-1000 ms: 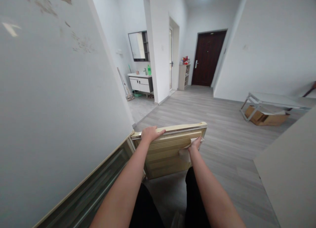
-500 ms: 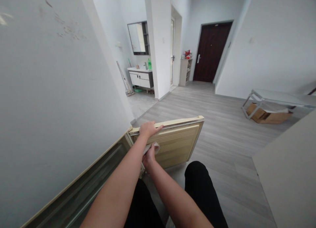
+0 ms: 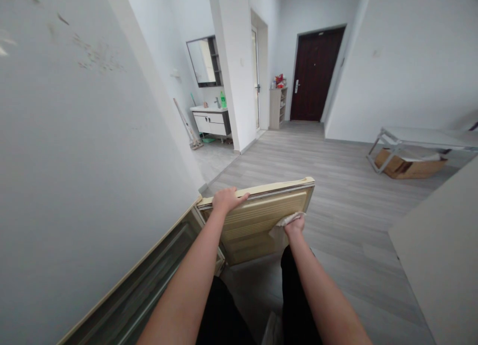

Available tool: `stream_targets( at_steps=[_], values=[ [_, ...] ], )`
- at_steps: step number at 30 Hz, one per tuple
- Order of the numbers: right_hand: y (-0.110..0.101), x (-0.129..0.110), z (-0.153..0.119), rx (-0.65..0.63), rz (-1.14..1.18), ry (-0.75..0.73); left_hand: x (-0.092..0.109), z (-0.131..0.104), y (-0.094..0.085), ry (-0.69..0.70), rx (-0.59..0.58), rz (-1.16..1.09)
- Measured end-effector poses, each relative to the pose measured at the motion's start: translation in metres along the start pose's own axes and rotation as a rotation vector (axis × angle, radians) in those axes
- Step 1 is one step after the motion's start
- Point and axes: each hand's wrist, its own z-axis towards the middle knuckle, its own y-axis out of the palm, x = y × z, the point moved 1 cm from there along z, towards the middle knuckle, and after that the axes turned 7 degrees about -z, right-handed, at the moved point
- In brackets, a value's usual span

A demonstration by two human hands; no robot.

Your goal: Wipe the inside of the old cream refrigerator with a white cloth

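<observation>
A cream refrigerator door [image 3: 254,220] stands swung open in front of me, its ribbed inner panel facing me. My left hand [image 3: 226,200] is closed over the door's top edge near the hinge end, thumb stretched along it. My right hand [image 3: 296,225] grips a white cloth [image 3: 287,219] against the inner panel, close to the door's free end. Part of the cloth hangs below the fingers. To the left is the open refrigerator body [image 3: 149,280], its dim interior partly hidden by my left arm.
My black-clad knees [image 3: 298,295] are below the door. A pale panel [image 3: 444,245] stands at the right. Farther off are a low table [image 3: 421,135] over a cardboard box [image 3: 414,167], a washbasin cabinet [image 3: 211,122], a mop [image 3: 186,128], a small shelf [image 3: 277,108] and a dark door [image 3: 317,73].
My right hand has moved the cloth rightward across the inner panel, from near the hinge side to the free end. My left hand stays on the top edge.
</observation>
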Motion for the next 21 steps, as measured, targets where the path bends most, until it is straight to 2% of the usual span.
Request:
stream_targets(
  at_steps=[3, 5, 12, 18, 21],
  values=[
    [-0.016, -0.017, 0.014, 0.036, 0.070, 0.045, 0.000, 0.002, 0.001, -0.011, 0.006, -0.008],
    [-0.017, -0.016, 0.012, 0.041, 0.088, 0.059, -0.001, 0.002, 0.001, -0.010, 0.006, -0.009],
    [-0.001, 0.019, -0.015, 0.111, 0.025, 0.061, -0.001, 0.001, 0.000, 0.011, 0.016, 0.005],
    [0.000, 0.032, -0.025, 0.008, -0.001, 0.181, -0.001, 0.000, -0.001, 0.006, 0.015, -0.001],
    [-0.001, 0.039, -0.027, 0.003, -0.009, 0.209, -0.001, 0.000, -0.002, 0.009, 0.010, 0.000]
  ],
)
